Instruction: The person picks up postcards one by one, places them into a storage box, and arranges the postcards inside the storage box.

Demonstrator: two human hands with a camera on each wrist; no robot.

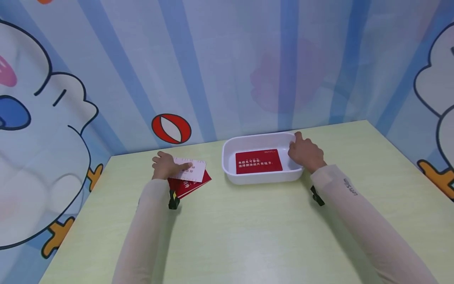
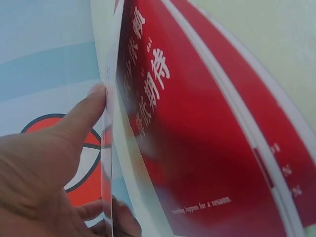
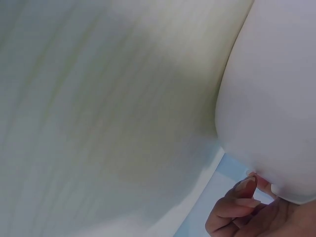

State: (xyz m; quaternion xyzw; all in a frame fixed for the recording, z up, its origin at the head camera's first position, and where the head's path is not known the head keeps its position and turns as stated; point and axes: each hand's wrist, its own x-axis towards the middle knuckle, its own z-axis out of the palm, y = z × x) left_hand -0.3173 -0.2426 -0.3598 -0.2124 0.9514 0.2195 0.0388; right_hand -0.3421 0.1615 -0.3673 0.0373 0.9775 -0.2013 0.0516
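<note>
My left hand (image 1: 164, 165) pinches a thin pale pink notebook (image 1: 195, 172), thumb on one face and fingers on the other. In the left wrist view this notebook (image 2: 107, 143) stands nearly edge-on. Beneath it on the table lie red notebooks (image 1: 194, 187) with white lettering, partly overlapping. Over at the right, my right hand (image 1: 306, 153) grips the right end of a white plastic basin (image 1: 262, 180). Inside the basin lies another red notebook (image 1: 259, 155), flat. The right wrist view shows fingers (image 3: 232, 210) curled at the basin's rim.
The pale wooden-patterned table (image 1: 241, 236) ends at a blue striped backdrop (image 1: 234, 71) close behind the basin. Printed cartoon figures cover the side panels. A dark wrist strap (image 1: 173, 200) hangs beneath the left sleeve, close to the red notebooks.
</note>
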